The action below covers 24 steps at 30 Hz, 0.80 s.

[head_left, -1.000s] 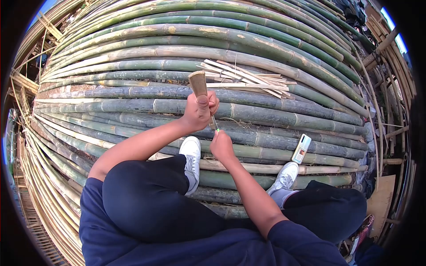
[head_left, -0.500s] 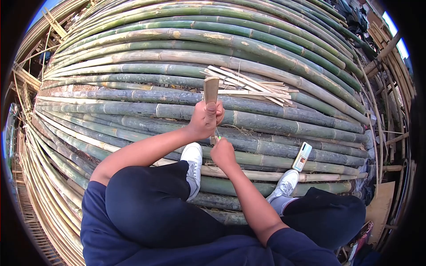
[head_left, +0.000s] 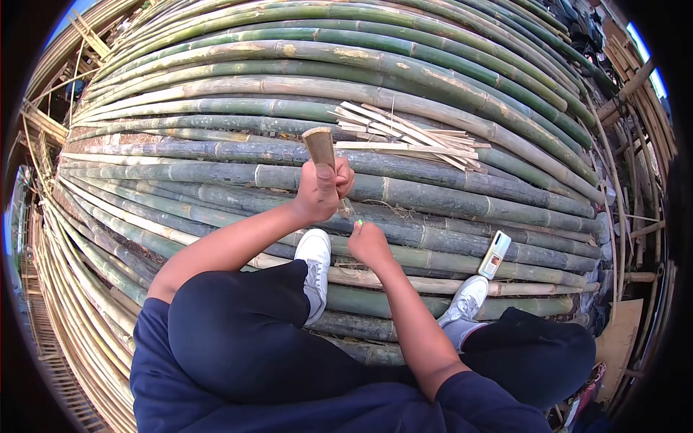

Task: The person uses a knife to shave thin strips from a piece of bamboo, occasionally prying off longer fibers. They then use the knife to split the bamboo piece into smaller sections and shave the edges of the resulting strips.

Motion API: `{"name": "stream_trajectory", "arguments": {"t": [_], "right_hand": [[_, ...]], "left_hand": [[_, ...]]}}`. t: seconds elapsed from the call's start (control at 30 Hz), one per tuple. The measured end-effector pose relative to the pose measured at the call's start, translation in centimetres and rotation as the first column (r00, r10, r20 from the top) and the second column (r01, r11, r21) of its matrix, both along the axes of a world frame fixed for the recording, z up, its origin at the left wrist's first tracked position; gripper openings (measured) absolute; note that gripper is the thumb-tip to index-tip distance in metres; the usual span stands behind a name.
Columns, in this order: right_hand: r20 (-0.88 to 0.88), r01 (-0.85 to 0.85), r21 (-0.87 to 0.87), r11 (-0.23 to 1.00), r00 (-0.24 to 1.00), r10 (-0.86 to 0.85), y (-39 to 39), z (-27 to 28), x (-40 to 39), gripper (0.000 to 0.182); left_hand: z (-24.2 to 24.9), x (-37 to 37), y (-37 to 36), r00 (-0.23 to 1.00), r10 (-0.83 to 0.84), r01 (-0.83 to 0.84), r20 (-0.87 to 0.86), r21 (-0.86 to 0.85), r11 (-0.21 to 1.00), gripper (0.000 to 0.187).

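My left hand (head_left: 317, 189) is wrapped round a split bamboo piece (head_left: 319, 146), its cut end tilted up and to the left. Just below and to the right, my right hand (head_left: 369, 243) is closed, with a small green bit at its fingertips; what it grips is too small to make out. A thin piece shows between the two hands. Beyond them, a pile of thin bamboo strips (head_left: 411, 137) lies on the bamboo poles (head_left: 433, 191).
A phone (head_left: 494, 255) lies on the poles beside my right shoe (head_left: 465, 299). My left shoe (head_left: 314, 260) rests on the poles below my hands. More poles and wooden framing stand at both sides, with a flat board (head_left: 621, 335) at lower right.
My left hand has moved slightly left and down with the bamboo piece, which now leans more to the left. My right hand has shifted slightly right, widening the gap between the hands.
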State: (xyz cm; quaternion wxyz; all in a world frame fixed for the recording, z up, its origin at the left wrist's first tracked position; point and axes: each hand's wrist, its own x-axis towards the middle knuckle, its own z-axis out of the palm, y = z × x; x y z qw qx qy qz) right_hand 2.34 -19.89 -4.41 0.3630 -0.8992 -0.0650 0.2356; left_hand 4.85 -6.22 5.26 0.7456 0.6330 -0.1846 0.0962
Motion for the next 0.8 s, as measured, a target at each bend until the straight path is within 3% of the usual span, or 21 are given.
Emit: {"name": "stream_trajectory", "arguments": {"t": [0.07, 0.13, 0.23, 0.3, 0.4, 0.47, 0.57, 0.6, 0.7, 0.8], "right_hand": [[-0.003, -0.002, 0.004, 1.0, 1.0, 0.002, 0.3, 1.3, 0.4, 0.035], [0.146, 0.075, 0.096, 0.993, 0.985, -0.088, 0.7, 2.4, 0.1, 0.034], [0.224, 0.068, 0.174, 0.982, 0.969, -0.107, 2.2, 2.8, -0.6, 0.032], [0.247, 0.066, 0.091, 0.994, 0.965, -0.087, 2.3, -2.5, -1.2, 0.03], [0.225, 0.021, 0.158, 0.987, 0.973, -0.057, 1.7, -2.8, -1.0, 0.028], [0.312, 0.181, 0.268, 0.946, 0.913, -0.262, 2.1, -1.2, -1.4, 0.027], [0.279, 0.105, 0.2, 0.974, 0.947, -0.159, 2.4, -5.3, -2.3, 0.027], [0.3, 0.088, 0.114, 0.99, 0.947, -0.118, 2.1, -5.1, -2.1, 0.026], [0.295, 0.17, 0.178, 0.969, 0.931, -0.217, 2.8, 0.2, -1.7, 0.026], [0.327, 0.164, 0.187, 0.969, 0.919, -0.219, 3.8, -0.2, -2.0, 0.027]], "left_hand": [[-0.3, 0.2, 0.1, 1.0, 0.012, -0.012, -0.025, 0.017, 1.0, 0.067], [-0.3, 0.3, -0.1, 1.0, 0.012, -0.012, -0.028, 0.015, 1.0, 0.068], [-0.1, 0.4, -0.3, 1.0, 0.014, -0.014, -0.019, 0.005, 1.0, 0.068], [-0.2, 0.3, -0.4, 1.0, 0.014, -0.014, -0.014, -0.003, 1.0, 0.068], [-0.5, 0.5, -0.3, 0.999, 0.025, -0.025, -0.023, -0.02, 0.999, 0.068], [-0.9, 0.0, -0.8, 1.0, -0.029, 0.029, 0.011, -0.018, 0.999, 0.068], [-0.6, 0.0, -0.6, 1.0, 0.018, -0.018, -0.004, -0.039, 0.999, 0.068], [-0.6, 0.1, -0.6, 1.0, 0.029, -0.029, -0.01, -0.037, 0.999, 0.068], [-0.8, 0.2, -0.8, 1.0, 0.011, -0.011, 0.006, -0.007, 1.0, 0.068], [-0.8, 0.4, -0.5, 1.0, 0.019, -0.019, -0.007, -0.019, 1.0, 0.068]]}}
